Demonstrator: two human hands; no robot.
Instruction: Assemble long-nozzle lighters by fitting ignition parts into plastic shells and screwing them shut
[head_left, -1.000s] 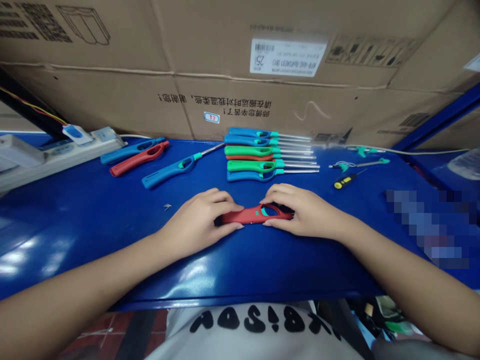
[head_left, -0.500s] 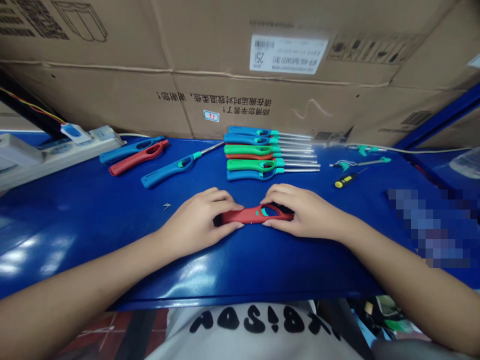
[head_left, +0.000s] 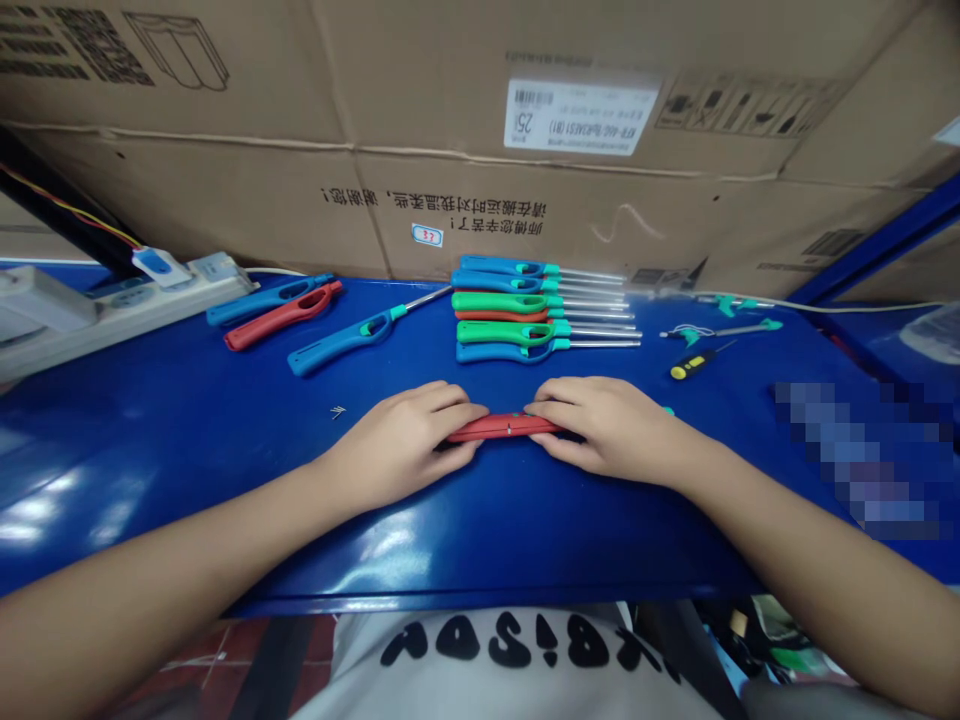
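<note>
A red lighter [head_left: 506, 427] lies level between my hands, its narrow edge with a seam turned toward me. My left hand [head_left: 409, 440] is closed on its left end, thumb below and fingers above. At the other end, my right hand [head_left: 600, 425] pinches it the same way. The lighter's trigger opening is mostly out of sight, and its right end is hidden by my fingers. A bit of teal [head_left: 668, 411] shows behind my right hand. Left of my left hand lie several small screws or pins [head_left: 338, 411].
Several assembled blue, green and red lighters [head_left: 510, 330] lie stacked at the back. Left of them are a blue lighter [head_left: 341, 343], a red handle [head_left: 281, 316] and a power strip [head_left: 127, 300]. A yellow-black screwdriver [head_left: 691, 364] and teal lighter parts [head_left: 724, 330] lie right. A cardboard box [head_left: 450, 160] stands behind.
The red lighter has been rolled between my hands: its broad side with the trigger opening faced up before, and now its seamed edge faces me. Both hands keep their hold.
</note>
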